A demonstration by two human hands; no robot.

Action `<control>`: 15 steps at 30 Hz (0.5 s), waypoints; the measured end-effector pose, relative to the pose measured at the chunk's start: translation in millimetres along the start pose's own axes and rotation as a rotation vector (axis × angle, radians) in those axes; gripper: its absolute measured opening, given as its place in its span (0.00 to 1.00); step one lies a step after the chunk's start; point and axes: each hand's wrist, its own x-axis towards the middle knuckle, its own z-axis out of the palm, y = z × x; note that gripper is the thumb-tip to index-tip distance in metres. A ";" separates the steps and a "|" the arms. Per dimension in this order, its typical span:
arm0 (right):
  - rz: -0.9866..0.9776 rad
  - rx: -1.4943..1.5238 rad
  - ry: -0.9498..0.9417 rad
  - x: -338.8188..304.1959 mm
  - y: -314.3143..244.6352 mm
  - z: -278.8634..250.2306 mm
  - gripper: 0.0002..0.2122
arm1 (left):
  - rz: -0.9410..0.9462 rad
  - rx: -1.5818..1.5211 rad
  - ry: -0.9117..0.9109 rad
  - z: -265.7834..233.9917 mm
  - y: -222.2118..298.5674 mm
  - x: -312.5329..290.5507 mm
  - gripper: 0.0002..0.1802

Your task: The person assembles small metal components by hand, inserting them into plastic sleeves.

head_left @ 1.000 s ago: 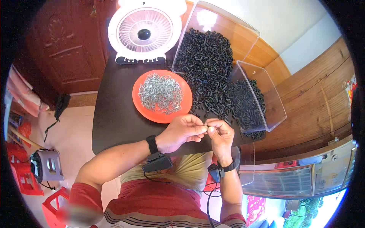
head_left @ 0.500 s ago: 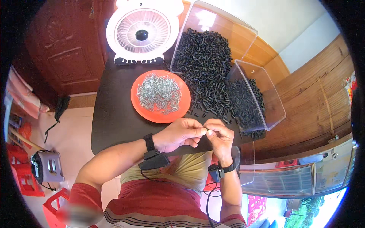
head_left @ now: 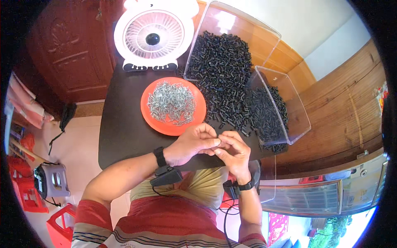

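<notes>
My left hand (head_left: 193,144) and my right hand (head_left: 234,154) meet over the near edge of the dark table (head_left: 124,124). Their thumbs and forefingers are bent in a pinch, the tips close together. Whatever lies between them is too small or too covered to name. Just beyond my left hand sits a red plate (head_left: 149,122) bearing a heap of small shiny metal pieces (head_left: 171,102). Past my right hand spreads a large pile of short black tubular pieces (head_left: 225,78). Dark straps with small boxes circle both wrists.
A white fan (head_left: 153,39) stands at the table's far left. Behind the black pile is a large clear bin (head_left: 244,16); a smaller clear bin (head_left: 298,120) lies tilted on the right. A wooden panel (head_left: 335,111) borders the right side. Red stools (head_left: 62,225) stand at lower left.
Both hands have shifted slightly left and farther from me. The fingers of my right hand have spread a little from their tighter pinch.
</notes>
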 end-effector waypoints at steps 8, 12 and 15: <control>-0.161 -0.421 -0.023 6.3 -5.9 -1.0 0.14 | 0.040 0.127 0.028 -2.5 0.3 1.1 0.11; -0.175 -0.456 -0.039 5.7 -9.3 2.2 0.14 | 0.074 0.244 0.010 -5.9 -1.7 0.5 0.12; -0.167 -0.441 -0.060 5.5 -12.6 0.8 0.15 | 0.044 0.216 0.000 -3.8 -1.4 0.2 0.13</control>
